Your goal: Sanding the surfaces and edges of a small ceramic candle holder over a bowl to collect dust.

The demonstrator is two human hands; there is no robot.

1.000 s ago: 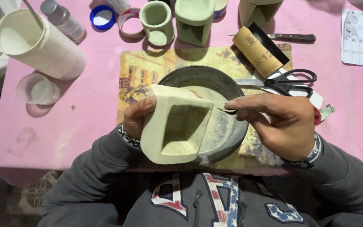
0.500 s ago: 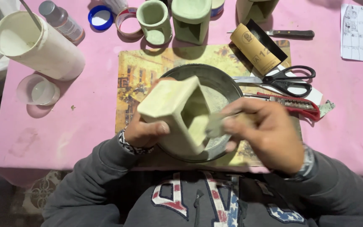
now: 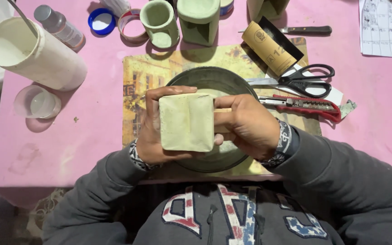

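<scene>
we hold a pale green square block [image 3: 187,121] over the dark round bowl [image 3: 214,81], which sits on a picture mat [image 3: 144,77] near the middle of the pink table [image 3: 100,113]. our left hand [image 3: 153,131] grips the block from its left side, thumb across the top edge and fingers wrapped beneath. our right hand [image 3: 246,124] is closed around something small and tan at the block's right edge; only a sliver shows between the fingers, so we cannot tell what it is.

the block has turned over. a second ago its open hollow faced us and the right hand worked at the rim; half a second ago it was tilted on a corner; now a flat closed face with a faint seam down the middle looks up at us. we judge that the work has passed from the opening to an outer face, with the bowl below still placed to catch whatever falls.

towards the far edge stand two more green moulded pots [image 3: 159,22], a blue lid [image 3: 101,21] and a small bottle [image 3: 60,25]. a white tube [image 3: 37,56] lies at the left edge with a clear plastic cup [image 3: 37,102] just beside it. to the right of the bowl lie black scissors [image 3: 305,80], a red utility knife [image 3: 305,105] and a roll of sandpaper [image 3: 268,47].
</scene>
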